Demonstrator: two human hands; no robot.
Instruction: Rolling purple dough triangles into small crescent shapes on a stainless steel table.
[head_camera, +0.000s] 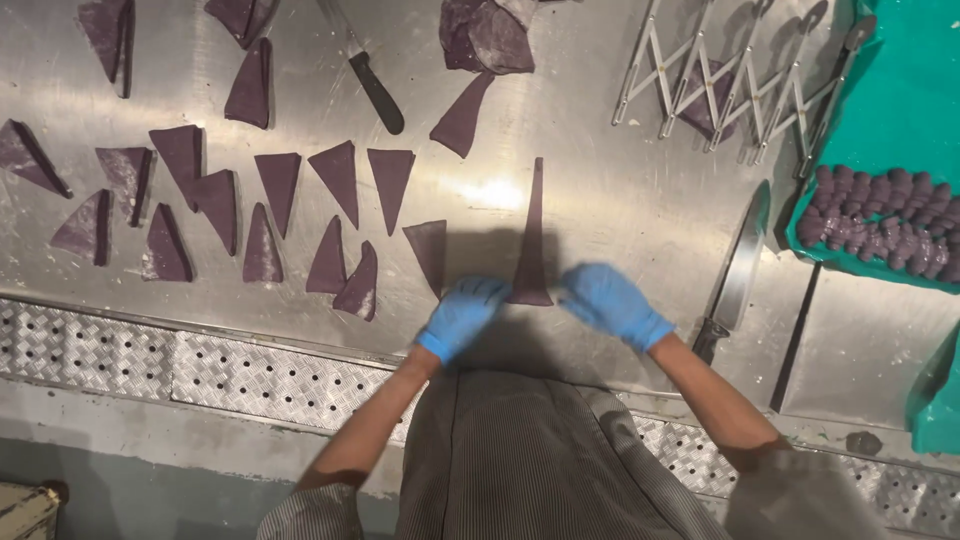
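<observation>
No packages or labels on the bench afaict. Left hand (462, 315) & right hand (612, 303), both in blue gloves, fingers curled narrow, pinching the wide near end of a long purple dough strip (531, 240) lying flat on the steel table (600, 190). Knife (735, 275) just right. Farther out: more dough triangles (270, 200), green tray (900, 100) w/ purple rolls (885, 225), expanding cutter (740, 80).

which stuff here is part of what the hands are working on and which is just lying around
In hand: long purple dough triangle, left hand and right hand at its wide end.

Lying about: black-handled knife, large knife, expandable wheel cutter, green tray, other cut triangles.
</observation>
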